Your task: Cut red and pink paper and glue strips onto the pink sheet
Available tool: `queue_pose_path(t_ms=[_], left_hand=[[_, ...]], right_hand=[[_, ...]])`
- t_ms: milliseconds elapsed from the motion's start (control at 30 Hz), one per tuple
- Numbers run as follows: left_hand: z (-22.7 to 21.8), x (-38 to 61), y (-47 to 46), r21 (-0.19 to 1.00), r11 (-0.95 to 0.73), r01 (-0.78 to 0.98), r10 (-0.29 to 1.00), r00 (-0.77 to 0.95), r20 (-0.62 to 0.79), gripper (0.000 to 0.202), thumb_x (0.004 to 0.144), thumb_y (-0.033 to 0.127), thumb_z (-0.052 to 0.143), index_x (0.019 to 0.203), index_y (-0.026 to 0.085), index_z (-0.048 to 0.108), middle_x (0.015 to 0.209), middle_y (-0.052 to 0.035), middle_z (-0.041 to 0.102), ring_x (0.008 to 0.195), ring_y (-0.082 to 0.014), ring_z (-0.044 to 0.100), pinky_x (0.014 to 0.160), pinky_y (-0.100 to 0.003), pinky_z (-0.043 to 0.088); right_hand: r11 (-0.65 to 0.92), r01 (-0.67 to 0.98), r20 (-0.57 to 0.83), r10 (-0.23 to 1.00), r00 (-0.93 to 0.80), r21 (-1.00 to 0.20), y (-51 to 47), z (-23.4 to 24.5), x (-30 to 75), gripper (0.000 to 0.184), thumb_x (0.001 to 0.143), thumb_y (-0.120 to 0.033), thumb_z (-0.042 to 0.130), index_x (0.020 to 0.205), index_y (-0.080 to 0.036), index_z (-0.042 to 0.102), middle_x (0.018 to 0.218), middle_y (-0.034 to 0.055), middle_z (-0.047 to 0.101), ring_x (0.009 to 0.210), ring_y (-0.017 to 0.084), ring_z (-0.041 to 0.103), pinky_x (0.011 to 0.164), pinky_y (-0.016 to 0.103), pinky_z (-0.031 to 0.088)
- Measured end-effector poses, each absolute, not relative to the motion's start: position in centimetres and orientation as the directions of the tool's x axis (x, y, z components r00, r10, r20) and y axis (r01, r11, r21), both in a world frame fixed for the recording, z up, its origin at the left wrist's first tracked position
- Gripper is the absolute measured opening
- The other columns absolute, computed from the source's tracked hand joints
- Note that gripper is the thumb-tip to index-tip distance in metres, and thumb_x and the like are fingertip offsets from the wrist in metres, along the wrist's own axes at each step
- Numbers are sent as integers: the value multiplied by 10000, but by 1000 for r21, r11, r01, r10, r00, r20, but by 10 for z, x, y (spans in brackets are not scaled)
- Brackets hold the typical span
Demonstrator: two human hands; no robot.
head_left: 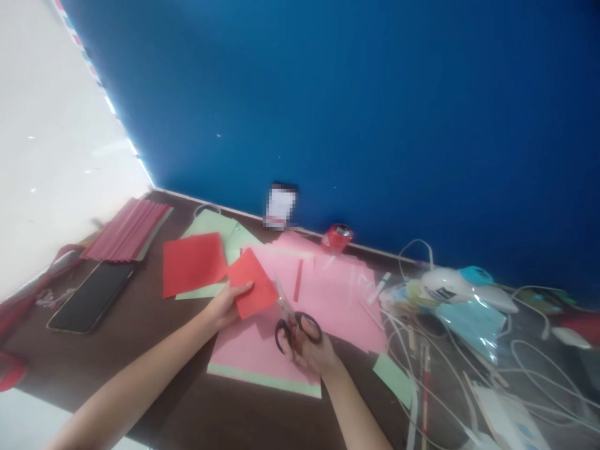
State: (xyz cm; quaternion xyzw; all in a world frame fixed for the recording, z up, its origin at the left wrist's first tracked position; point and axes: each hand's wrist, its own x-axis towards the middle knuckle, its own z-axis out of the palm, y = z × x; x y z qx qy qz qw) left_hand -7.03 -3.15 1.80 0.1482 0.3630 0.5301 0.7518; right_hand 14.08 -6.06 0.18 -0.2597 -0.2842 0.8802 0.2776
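Observation:
My left hand [226,306] pinches a small red paper square [252,282] by its lower left edge and holds it just above the pink paper sheet [328,297]. My right hand [313,351] grips black-handled scissors [295,325], fingers through the loops, blades pointing up toward the red square's right edge. A second red paper square [192,262] lies to the left on light green paper [213,226]. Thin cut strips lie on the pink sheet.
A phone [91,297] and a folded dark red pleated paper [126,230] lie at the left. A red tape roll [337,237] sits by the blue wall. White cables, a glue gun [445,284] and plastic bags crowd the right side of the brown table [154,350].

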Motion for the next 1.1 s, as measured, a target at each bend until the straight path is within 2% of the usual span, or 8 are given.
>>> queue_pose_path(t_ms=[100, 200, 400, 567, 800, 933, 1100], left_hand=[[13, -72, -30, 589, 395, -705, 901, 174, -397, 245, 694, 115, 673, 926, 134, 600, 908, -93, 690, 875, -237, 657, 836, -361, 519], [10, -72, -30, 593, 369, -715, 904, 128, -408, 166, 683, 120, 678, 836, 125, 613, 817, -76, 692, 815, -220, 665, 799, -338, 528], [12, -66, -33, 652, 263, -711, 949, 67, -309, 279, 677, 223, 725, 917, 153, 601, 820, -41, 682, 744, -181, 656, 741, -307, 528], [16, -63, -34, 686, 250, -683, 938, -4, -346, 264, 638, 206, 748, 838, 151, 586, 738, -12, 659, 642, -148, 628, 643, -269, 518], [19, -63, -33, 675, 259, -690, 932, -4, -362, 235, 647, 193, 741, 814, 145, 583, 717, -5, 659, 605, -137, 621, 601, -244, 502], [14, -64, -32, 653, 247, -716, 935, -2, -355, 284, 664, 187, 731, 910, 146, 597, 759, -9, 670, 671, -148, 643, 671, -260, 517], [11, -65, -31, 598, 247, -762, 923, -4, -385, 376, 679, 169, 723, 1026, 164, 580, 809, -8, 678, 697, -142, 651, 708, -269, 533]], right_hand=[[-707, -350, -304, 622, -722, -615, -62, 1, 140, 461, 737, -606, 534, 849, -164, 604, 599, 17, 611, 403, 73, 465, 313, 182, 129], [-693, -324, -317, 627, -711, -645, -63, -1, 137, 493, 759, -608, 508, 789, -126, 607, 563, 35, 595, 406, 72, 461, 320, 181, 148], [-658, -230, -354, 628, -693, -717, -66, -2, 133, 479, 775, -593, 492, 781, -124, 592, 574, 36, 601, 390, 67, 449, 328, 175, 191], [-611, -170, -353, 636, -686, -773, -65, 1, 131, 399, 765, -536, 549, 787, -139, 580, 621, 27, 618, 350, 55, 422, 316, 181, 194], [-593, -216, -265, 617, -741, -776, -68, 1, 128, 489, 793, -611, 465, 795, -135, 577, 590, 27, 604, 365, 49, 377, 338, 184, 211], [-590, -215, -258, 612, -747, -779, -69, -2, 126, 501, 817, -613, 423, 806, -137, 577, 582, 30, 602, 380, 58, 378, 346, 189, 216], [-585, -245, -249, 635, -731, -773, -70, -3, 124, 468, 810, -594, 467, 858, -140, 570, 638, 39, 612, 439, 75, 438, 374, 190, 232]])
